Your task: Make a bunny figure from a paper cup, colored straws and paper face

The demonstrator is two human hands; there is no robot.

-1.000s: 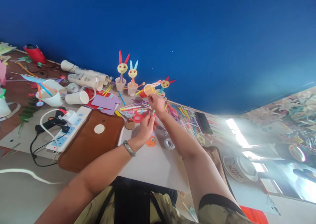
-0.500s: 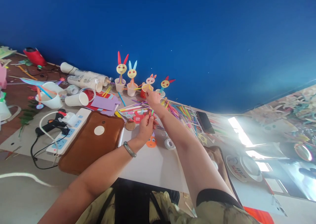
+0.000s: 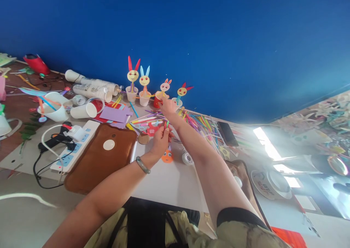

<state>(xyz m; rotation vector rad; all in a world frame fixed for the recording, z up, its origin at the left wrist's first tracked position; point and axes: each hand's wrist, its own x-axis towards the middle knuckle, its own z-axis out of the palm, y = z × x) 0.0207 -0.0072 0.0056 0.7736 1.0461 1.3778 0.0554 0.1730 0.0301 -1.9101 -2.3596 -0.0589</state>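
Pink-eared rabbit puppet set down into the row by the blue wall

A second ago the right hand [image 3: 167, 106] held the red paper cup [image 3: 157, 101] with its rabbit puppet [image 3: 165, 85] raised off the table [image 3: 166, 182]; now the cup stands between the white cups, third in the row, the fingers still touching its rim, so that figure looks placed. The left hand [image 3: 161, 140] stays closed around a few thin plastic straws [image 3: 166, 124], green and pink, smooth and stiff. The puppets have flat paper faces on straw stems; a soft brown pouch [image 3: 101, 157] lies beside.
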